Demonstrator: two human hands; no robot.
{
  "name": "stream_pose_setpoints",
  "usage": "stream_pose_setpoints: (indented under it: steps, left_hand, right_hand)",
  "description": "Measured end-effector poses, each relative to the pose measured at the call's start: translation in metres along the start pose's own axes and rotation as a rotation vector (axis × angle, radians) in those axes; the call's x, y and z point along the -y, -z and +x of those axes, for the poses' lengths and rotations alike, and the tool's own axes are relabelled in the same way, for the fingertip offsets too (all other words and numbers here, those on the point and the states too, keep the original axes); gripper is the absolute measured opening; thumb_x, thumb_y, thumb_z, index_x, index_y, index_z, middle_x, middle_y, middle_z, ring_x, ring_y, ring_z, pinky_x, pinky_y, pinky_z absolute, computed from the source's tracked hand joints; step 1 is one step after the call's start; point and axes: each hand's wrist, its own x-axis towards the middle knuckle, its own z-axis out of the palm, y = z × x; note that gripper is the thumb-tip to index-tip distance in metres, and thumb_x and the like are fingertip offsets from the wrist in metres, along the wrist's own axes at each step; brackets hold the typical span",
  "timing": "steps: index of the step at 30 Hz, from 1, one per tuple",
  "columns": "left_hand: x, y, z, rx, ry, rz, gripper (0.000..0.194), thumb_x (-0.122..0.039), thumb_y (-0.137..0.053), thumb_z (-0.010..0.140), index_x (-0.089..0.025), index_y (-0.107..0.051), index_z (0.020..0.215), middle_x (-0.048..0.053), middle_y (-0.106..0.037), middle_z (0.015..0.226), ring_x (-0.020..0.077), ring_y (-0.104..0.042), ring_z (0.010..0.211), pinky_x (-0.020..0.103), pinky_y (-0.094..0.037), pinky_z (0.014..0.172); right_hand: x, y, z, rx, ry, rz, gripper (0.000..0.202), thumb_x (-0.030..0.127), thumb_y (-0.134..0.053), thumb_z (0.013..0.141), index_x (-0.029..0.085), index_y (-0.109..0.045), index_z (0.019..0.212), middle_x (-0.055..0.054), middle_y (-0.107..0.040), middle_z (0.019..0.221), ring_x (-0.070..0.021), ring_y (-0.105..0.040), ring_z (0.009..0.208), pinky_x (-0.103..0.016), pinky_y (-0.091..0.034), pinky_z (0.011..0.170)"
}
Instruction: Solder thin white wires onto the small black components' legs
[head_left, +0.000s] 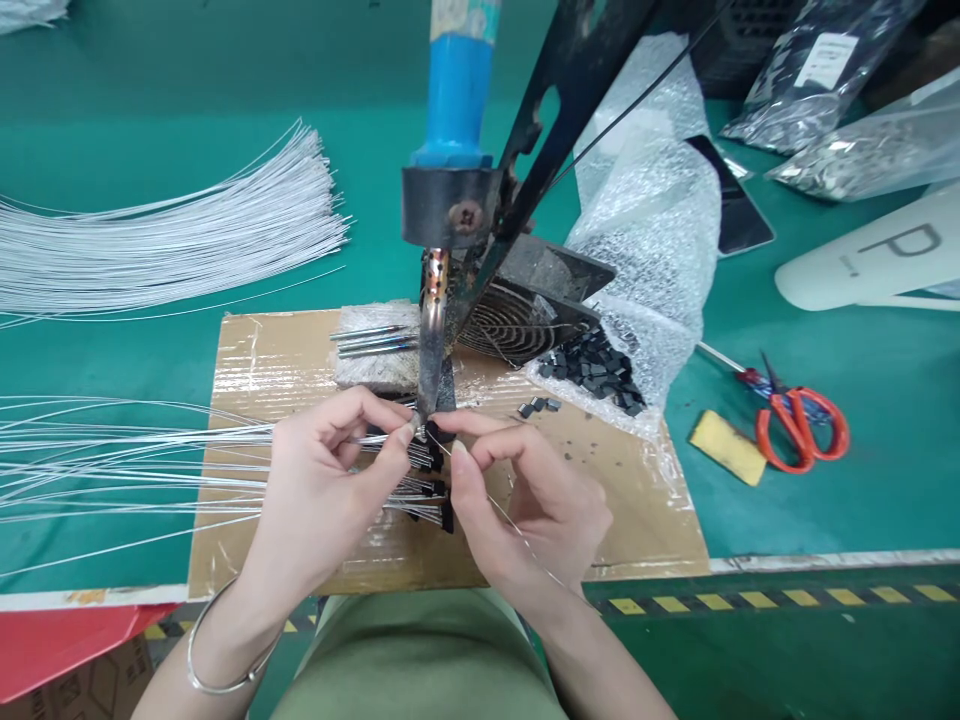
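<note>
My left hand (330, 490) is closed, its thumb and forefinger pinching what looks like a white wire end right beside the soldering iron tip (430, 385). My right hand (525, 495) is closed too, pinching a thin strand of solder wire (517, 528) that runs back over the palm and wrist. Its forefinger reaches to the iron tip, by a small black piece. The blue-handled soldering iron (459, 95) points down from a black stand arm. Under my hands lie white wires (232, 487) with black connectors (448, 515) at their ends. The exact contact point is partly hidden by fingertips.
A cardboard sheet (645, 520) covers the bench front. A fan of white wires (187, 245) lies at left. Black connectors (592, 370) spill from bubble wrap (652, 220). Red-handled scissors (802, 430), a yellow sponge (727, 447) and a white tumbler (870, 250) are at right.
</note>
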Motion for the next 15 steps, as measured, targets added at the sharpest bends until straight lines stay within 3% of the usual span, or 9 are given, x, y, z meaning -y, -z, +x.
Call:
stream_pose_setpoints:
  steps: [4,8,11,13,15]
  left_hand:
    - [0.004,0.002,-0.001,0.023,0.009,0.042,0.011,-0.021,-0.076,0.087,-0.022,-0.073,0.077,0.001,-0.078,0.084,0.0132,-0.065,0.068,0.024,-0.045,0.058]
    - [0.011,0.004,-0.004,0.031,-0.025,0.230,0.013,-0.025,-0.073,0.090,-0.021,-0.074,0.078,0.002,-0.079,0.082,0.0121,-0.054,0.054,0.028,-0.037,0.049]
    - [0.017,0.004,-0.009,0.058,-0.171,0.364,0.010,-0.021,-0.072,0.092,-0.022,-0.078,0.085,0.004,-0.081,0.091,0.0189,-0.070,0.078,0.033,-0.052,0.074]
    - [0.020,0.004,-0.015,0.075,-0.283,0.427,0.010,-0.020,-0.071,0.093,-0.023,-0.081,0.097,0.006,-0.082,0.105,0.0238,-0.072,0.103,0.039,-0.051,0.098]
    - [0.021,0.008,-0.022,0.078,-0.347,0.479,0.018,-0.019,-0.071,0.095,-0.023,-0.079,0.111,0.008,-0.080,0.117,0.0249,-0.070,0.111,0.042,-0.048,0.104]
  right_hand:
    - [0.000,0.000,-0.004,0.006,-0.025,0.002,0.020,0.007,-0.068,0.092,0.023,-0.060,0.084,-0.005,-0.082,0.106,-0.0186,-0.079,0.098,-0.034,-0.060,0.091]
    - [-0.005,0.007,-0.004,0.006,-0.086,-0.014,0.018,0.010,-0.067,0.093,0.023,-0.060,0.083,-0.005,-0.083,0.107,-0.0205,-0.080,0.097,-0.035,-0.061,0.089]
    - [-0.018,0.022,0.001,-0.130,-0.090,-0.172,0.015,0.015,-0.067,0.093,0.023,-0.061,0.082,-0.007,-0.082,0.108,-0.0240,-0.078,0.106,-0.042,-0.059,0.098]
    - [-0.029,0.036,0.004,-0.226,-0.098,-0.339,0.017,0.021,-0.068,0.093,0.024,-0.059,0.078,-0.009,-0.081,0.109,-0.0286,-0.072,0.122,-0.049,-0.053,0.108]
    - [-0.039,0.047,0.005,-0.236,-0.148,-0.430,0.018,0.026,-0.069,0.092,0.024,-0.059,0.076,-0.010,-0.081,0.111,-0.0298,-0.074,0.117,-0.050,-0.055,0.104]
